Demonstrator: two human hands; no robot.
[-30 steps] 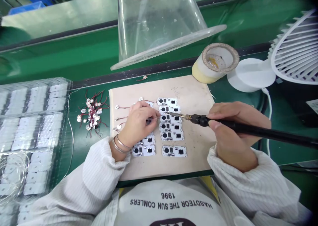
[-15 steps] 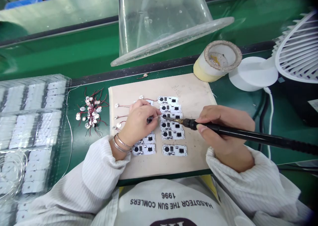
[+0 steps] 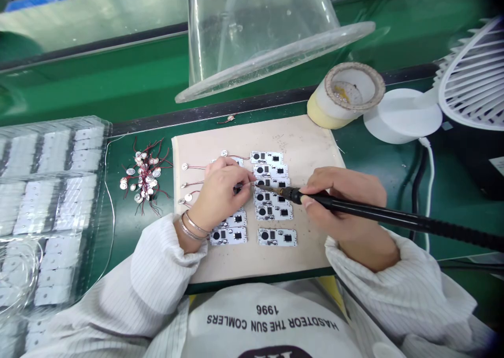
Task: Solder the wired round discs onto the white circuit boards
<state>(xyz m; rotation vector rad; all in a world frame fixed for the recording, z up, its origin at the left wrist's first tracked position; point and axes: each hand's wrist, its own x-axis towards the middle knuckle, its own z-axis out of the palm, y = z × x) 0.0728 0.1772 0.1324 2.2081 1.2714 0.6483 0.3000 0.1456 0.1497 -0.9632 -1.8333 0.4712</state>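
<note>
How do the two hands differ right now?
The right hand grips a black soldering iron like a pen, tip at the circuit boards. The left hand pinches a thin wire beside that tip. The left wrist wears bangles; the right shows none. Both rest on the tan mat.

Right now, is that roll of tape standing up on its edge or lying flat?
Lying flat. The tape roll rests on the green table with its hole facing up, at the beige mat's far corner.

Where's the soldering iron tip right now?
Head view, centre: the soldering iron, held in the right hand, has its tip at the column of circuit boards on the beige mat, close to the left hand.
</note>
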